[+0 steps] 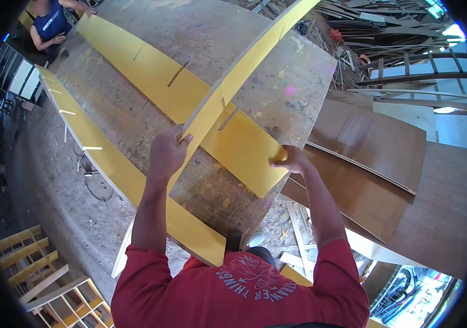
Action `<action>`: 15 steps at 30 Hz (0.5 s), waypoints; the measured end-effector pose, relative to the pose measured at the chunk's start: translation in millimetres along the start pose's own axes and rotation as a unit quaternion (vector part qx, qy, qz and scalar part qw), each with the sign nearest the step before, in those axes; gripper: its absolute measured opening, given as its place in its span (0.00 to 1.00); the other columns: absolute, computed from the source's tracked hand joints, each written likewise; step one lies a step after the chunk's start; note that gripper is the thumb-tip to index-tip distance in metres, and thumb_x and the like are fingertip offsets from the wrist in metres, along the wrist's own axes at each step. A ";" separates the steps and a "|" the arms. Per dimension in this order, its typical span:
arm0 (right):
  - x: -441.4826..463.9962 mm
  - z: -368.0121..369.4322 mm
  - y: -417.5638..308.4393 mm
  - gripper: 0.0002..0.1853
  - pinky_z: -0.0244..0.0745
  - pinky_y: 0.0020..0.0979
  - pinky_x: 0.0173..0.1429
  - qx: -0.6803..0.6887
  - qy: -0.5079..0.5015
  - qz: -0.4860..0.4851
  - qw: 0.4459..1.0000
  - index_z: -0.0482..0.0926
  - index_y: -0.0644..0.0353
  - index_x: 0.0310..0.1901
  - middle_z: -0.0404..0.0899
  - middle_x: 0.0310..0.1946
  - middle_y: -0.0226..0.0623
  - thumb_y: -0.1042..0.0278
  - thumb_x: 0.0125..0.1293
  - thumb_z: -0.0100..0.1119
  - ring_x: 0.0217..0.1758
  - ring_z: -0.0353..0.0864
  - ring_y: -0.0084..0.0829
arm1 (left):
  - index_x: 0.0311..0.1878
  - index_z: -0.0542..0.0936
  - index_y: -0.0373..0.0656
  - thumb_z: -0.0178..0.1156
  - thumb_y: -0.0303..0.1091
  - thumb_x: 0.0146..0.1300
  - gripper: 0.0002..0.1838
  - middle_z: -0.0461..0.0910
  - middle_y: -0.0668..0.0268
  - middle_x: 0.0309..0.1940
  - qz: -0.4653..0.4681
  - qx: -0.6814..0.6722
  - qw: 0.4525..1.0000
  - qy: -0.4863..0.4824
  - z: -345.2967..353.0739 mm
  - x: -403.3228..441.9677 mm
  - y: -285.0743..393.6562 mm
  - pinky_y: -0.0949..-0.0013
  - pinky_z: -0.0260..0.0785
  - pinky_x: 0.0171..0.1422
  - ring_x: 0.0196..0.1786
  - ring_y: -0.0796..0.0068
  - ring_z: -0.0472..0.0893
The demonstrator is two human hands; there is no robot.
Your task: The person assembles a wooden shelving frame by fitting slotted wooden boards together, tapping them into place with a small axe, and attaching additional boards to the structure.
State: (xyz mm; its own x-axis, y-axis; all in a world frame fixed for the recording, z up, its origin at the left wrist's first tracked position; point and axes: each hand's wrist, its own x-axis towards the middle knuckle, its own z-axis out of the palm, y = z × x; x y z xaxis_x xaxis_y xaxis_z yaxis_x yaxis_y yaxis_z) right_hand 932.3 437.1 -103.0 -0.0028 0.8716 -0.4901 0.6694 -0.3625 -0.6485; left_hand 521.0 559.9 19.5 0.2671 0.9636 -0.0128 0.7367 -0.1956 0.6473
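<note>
My left hand [169, 152] is closed round the edge of a long yellow board [233, 76], which rises from beside my left forearm to the top of the view. My right hand [290, 160] pinches the near right corner of a second yellow board [244, 147], lying flat on the worktable [190, 175] with slots cut in it. The raised board crosses over this second one. Along the table's left edge lies a third slotted yellow board [108, 150], its near end close to my body.
A co-worker [50, 24] at the far left has a hand at the flat board's far end. Brown panels [353, 164] are stacked at the right. Scrap wood [353, 38] is heaped at the back right. Yellow slotted frames [75, 306] stand at the lower left.
</note>
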 end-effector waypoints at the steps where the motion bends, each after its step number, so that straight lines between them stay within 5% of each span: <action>1: 0.4 -4.1 -6.4 0.38 0.80 0.41 0.68 -0.022 0.004 0.004 1.000 0.85 0.62 0.62 0.91 0.53 0.47 0.50 0.53 0.86 0.59 0.90 0.43 | 0.52 0.87 0.41 0.70 0.40 0.70 0.14 0.87 0.46 0.33 0.006 -0.021 1.000 0.011 -1.1 -2.4 -1.6 0.46 0.76 0.43 0.38 0.40 0.87; 7: 4.2 -18.4 -46.4 0.35 0.82 0.44 0.61 -0.110 0.043 0.016 0.993 0.86 0.62 0.57 0.91 0.49 0.48 0.48 0.53 0.87 0.55 0.90 0.47 | 0.51 0.88 0.39 0.69 0.39 0.72 0.14 0.86 0.48 0.31 -0.044 -0.026 0.999 0.002 -29.9 -13.6 12.5 0.50 0.74 0.40 0.34 0.44 0.87; 15: 26.1 -21.7 -64.4 0.40 0.82 0.46 0.61 -0.158 0.019 0.023 0.987 0.84 0.62 0.60 0.90 0.50 0.50 0.43 0.52 0.87 0.57 0.89 0.50 | 0.47 0.87 0.36 0.70 0.39 0.71 0.13 0.83 0.50 0.26 0.015 -0.077 0.995 0.060 -23.9 -12.1 -8.1 0.53 0.71 0.35 0.27 0.49 0.83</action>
State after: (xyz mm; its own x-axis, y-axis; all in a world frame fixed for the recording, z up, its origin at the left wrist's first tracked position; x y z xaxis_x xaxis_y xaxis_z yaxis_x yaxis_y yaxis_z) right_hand 905.3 490.4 -61.3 0.0563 0.8706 -0.4888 0.8664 -0.2859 -0.4094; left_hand 497.0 554.2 32.6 0.2049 0.9742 0.0942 0.6232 -0.2041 0.7550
